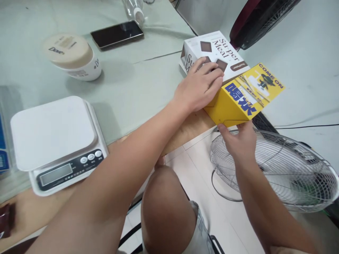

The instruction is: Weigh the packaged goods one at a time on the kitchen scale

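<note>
L hand is open, fingers on the white box (w/ brown squares). R hand grips the yellow box from below, nr the table edge.

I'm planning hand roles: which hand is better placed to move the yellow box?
Probably the right hand: its fingers hold the yellow box at its near edge, while the left hand lies over the white box.
</note>
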`<state>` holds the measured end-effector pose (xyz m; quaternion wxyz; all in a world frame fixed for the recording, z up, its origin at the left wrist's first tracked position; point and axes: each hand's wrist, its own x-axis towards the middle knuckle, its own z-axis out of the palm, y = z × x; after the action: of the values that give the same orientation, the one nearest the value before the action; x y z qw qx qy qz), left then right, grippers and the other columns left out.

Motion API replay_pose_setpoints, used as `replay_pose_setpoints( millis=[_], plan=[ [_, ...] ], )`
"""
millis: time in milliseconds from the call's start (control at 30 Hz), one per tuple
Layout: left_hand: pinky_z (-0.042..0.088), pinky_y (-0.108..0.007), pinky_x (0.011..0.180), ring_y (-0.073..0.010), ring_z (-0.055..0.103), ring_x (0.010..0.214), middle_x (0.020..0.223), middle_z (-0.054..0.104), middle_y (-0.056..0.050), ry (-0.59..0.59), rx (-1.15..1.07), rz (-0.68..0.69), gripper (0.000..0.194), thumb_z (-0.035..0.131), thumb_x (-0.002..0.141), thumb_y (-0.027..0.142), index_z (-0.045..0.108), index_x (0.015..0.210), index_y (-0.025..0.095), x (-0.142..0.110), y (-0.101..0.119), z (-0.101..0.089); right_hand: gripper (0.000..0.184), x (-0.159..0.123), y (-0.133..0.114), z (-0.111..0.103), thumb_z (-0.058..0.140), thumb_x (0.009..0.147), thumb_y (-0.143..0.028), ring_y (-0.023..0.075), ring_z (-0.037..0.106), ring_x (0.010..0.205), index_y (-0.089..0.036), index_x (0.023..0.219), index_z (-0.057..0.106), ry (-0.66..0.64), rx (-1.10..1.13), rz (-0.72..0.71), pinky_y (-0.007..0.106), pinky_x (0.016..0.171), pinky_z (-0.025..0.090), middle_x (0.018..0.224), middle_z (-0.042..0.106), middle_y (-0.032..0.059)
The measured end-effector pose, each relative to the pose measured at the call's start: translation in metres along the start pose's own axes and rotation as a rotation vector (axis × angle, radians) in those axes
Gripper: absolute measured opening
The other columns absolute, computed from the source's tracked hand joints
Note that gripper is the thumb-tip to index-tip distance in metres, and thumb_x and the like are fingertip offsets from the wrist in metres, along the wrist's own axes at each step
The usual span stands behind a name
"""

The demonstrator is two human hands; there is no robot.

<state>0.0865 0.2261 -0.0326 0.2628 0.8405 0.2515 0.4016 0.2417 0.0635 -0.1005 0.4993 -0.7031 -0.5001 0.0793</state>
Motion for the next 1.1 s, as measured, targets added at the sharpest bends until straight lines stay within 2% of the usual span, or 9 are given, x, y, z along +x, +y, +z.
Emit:
replay_pose_setpoints(
  millis=[200,400,600,667,733,833,900,1033,1100],
  plan=[
    [0.029,-0.052,0.132,-0.0289,0.051,0.144,0.127,0.070,-0.005,0.065,-0.031,0.088,0.027,0.049,0.101,0.042,0.074,0.100,0.031,0.006,-0.018,0.002,0.088,-0.003,-0.012,0.015,0.082,0.070,-0.057,0.0403,0.066,0.128,-0.023,0.145,0.050,0.055,-0.069,0.051,0.065,0.110,0.048,0.142,0.067,0.0172],
    [0.021,-0.051,0.135,-0.0271,0.040,0.152,0.140,0.067,-0.004,0.058,0.044,0.083,0.045,0.030,0.108,0.043,0.071,0.114,0.026,-0.001,-0.020,0.009,0.095,-0.003,-0.002,0.019,0.078,0.071,-0.060,0.0419,0.060,0.135,-0.021,0.151,0.045,0.037,-0.111,0.022,0.070,0.111,0.046,0.146,0.064,0.0195],
    [0.024,-0.051,0.135,-0.0258,0.035,0.159,0.148,0.063,-0.003,0.109,0.011,0.002,0.039,0.035,0.107,0.042,0.070,0.118,0.029,-0.005,-0.001,0.002,0.102,-0.020,0.010,0.011,0.077,0.077,-0.059,0.0364,0.033,0.161,-0.025,0.162,0.032,-0.046,0.042,-0.021,0.067,0.129,0.028,0.173,0.034,0.0173],
    [0.031,-0.050,0.132,-0.0254,0.040,0.157,0.146,0.064,-0.002,0.254,-0.032,-0.008,0.033,0.039,0.106,0.040,0.068,0.118,0.032,-0.017,0.021,-0.011,0.096,-0.038,0.006,0.004,0.076,0.081,-0.057,0.0352,0.033,0.162,-0.025,0.161,0.035,0.000,0.114,0.000,0.066,0.130,0.028,0.174,0.032,0.0171],
    [0.044,-0.046,0.122,-0.0248,0.055,0.144,0.132,0.069,-0.003,0.375,-0.111,-0.011,0.025,0.042,0.104,0.037,0.066,0.110,0.032,-0.042,0.052,-0.030,0.080,-0.061,-0.003,-0.003,0.075,0.085,-0.052,0.0333,0.047,0.154,-0.026,0.155,0.044,0.059,0.200,-0.016,0.065,0.127,0.035,0.166,0.045,0.0164],
    [0.057,-0.040,0.102,-0.0224,0.071,0.110,0.103,0.070,-0.003,0.416,-0.194,0.077,0.019,0.042,0.102,0.030,0.059,0.093,0.027,-0.097,0.104,-0.063,0.051,-0.092,-0.024,-0.013,0.075,0.087,-0.043,0.0317,0.071,0.127,-0.026,0.134,0.064,0.125,0.301,-0.079,0.063,0.111,0.054,0.134,0.073,0.0126],
    [0.061,-0.037,0.095,-0.0189,0.072,0.097,0.093,0.068,-0.001,0.393,-0.197,0.081,0.021,0.039,0.102,0.028,0.053,0.085,0.028,-0.136,0.133,-0.086,0.037,-0.105,-0.041,-0.013,0.077,0.084,-0.042,0.0315,0.078,0.105,-0.028,0.119,0.073,0.147,0.323,-0.122,0.057,0.094,0.063,0.112,0.080,0.0090],
    [0.067,-0.035,0.088,-0.0157,0.074,0.089,0.087,0.066,0.002,0.411,-0.087,0.012,0.031,0.034,0.104,0.034,0.047,0.076,0.029,-0.205,0.169,-0.141,0.023,-0.124,-0.090,0.007,0.079,0.076,-0.048,0.0333,0.078,0.075,-0.045,0.099,0.082,0.158,0.343,-0.312,0.051,0.060,0.062,0.091,0.082,0.0061],
    [0.069,-0.035,0.085,-0.0142,0.076,0.088,0.087,0.068,0.004,0.458,0.053,-0.062,0.040,0.027,0.107,0.038,0.052,0.076,0.029,-0.239,0.181,-0.173,0.024,-0.137,-0.122,0.023,0.079,0.077,-0.045,0.0346,0.078,0.074,-0.047,0.101,0.082,0.083,0.330,-0.394,0.052,0.058,0.062,0.091,0.082,0.0062]
  ],
)
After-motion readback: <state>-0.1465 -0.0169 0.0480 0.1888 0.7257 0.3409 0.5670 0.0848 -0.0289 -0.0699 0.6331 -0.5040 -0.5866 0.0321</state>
